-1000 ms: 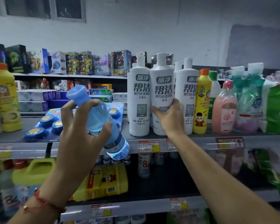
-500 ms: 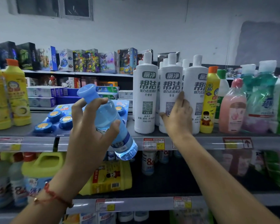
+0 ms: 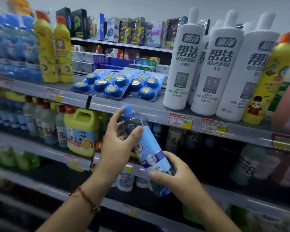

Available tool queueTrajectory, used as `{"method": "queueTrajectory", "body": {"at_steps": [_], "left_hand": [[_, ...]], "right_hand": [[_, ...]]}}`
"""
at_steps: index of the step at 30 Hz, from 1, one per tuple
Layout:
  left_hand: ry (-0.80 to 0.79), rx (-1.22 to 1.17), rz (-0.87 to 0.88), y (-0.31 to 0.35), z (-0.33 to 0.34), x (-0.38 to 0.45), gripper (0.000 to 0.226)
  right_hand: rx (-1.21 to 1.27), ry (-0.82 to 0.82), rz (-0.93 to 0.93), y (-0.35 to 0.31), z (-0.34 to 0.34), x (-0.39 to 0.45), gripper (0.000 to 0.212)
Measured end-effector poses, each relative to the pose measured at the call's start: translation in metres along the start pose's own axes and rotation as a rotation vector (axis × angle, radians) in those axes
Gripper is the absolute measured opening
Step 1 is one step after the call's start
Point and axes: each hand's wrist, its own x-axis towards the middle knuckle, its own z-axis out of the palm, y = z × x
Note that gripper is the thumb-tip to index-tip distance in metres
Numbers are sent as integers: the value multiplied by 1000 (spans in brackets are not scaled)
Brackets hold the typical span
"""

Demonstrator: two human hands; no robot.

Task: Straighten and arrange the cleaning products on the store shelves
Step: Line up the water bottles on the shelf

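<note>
A clear blue bottle (image 3: 149, 148) with a blue cap and blue label is tilted in front of the shelves, cap up and to the left. My left hand (image 3: 117, 144) grips its neck and shoulder. My right hand (image 3: 172, 173) holds its lower end, fingers curled round it. Three tall white cleaner bottles (image 3: 223, 71) stand upright on the upper shelf (image 3: 141, 102) at the right. Two blue blister packs of toilet blocks (image 3: 117, 84) lie flat on that shelf to their left.
Yellow bottles (image 3: 55, 51) and blurred blue ones stand at the upper shelf's left; a yellow bottle (image 3: 266, 77) stands right of the white ones. The lower shelf holds a yellow jug (image 3: 82, 131) and small white bottles. Boxed goods line the far aisle.
My right hand left the white bottles and came down onto the blue bottle's base. The bottle dropped from upper-shelf height to the lower shelf's level. The camera moved closer and turned left.
</note>
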Motion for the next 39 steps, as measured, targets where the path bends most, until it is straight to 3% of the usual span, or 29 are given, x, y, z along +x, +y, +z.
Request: {"method": "queueTrajectory", "body": {"at_steps": [3,7,10,13,16,19,22,27,30,34,39], "left_hand": [[101,-159,-295,-20,-7,-35,77],[73,-495,-667,-27,-2,-87,54],[218,-535,-781,-39,-4,-119,57],[383,-447,-833,-50,-16,-148,57],[485,-309,-825,-53,-35,-172,68],[515,-150,-782,-51,-55,-187,46],[461,69,-704,-39,-76,-189,34],[248,456,-584,-17,-135,-182,54],[201,514,-515,-6,-187,-173,55],[259,405,-465,13,-277,-157,52],[410,227,-443,28,-370,-140,54]], "right_hand": [[308,-201,168,26,-6,-13,42],[583,-517,491,63,3,-33,66],[624,-621,681,89,17,-45,74],[470,-643,783,113,33,-50,70],[204,-693,631,128,53,-56,61],[72,-769,534,135,81,-65,59],[148,-797,553,135,115,-68,60],[434,-957,716,124,178,-59,64],[443,-976,671,114,227,-41,63],[124,-880,426,83,298,-4,52],[-503,-602,32,32,371,41,55]]}}
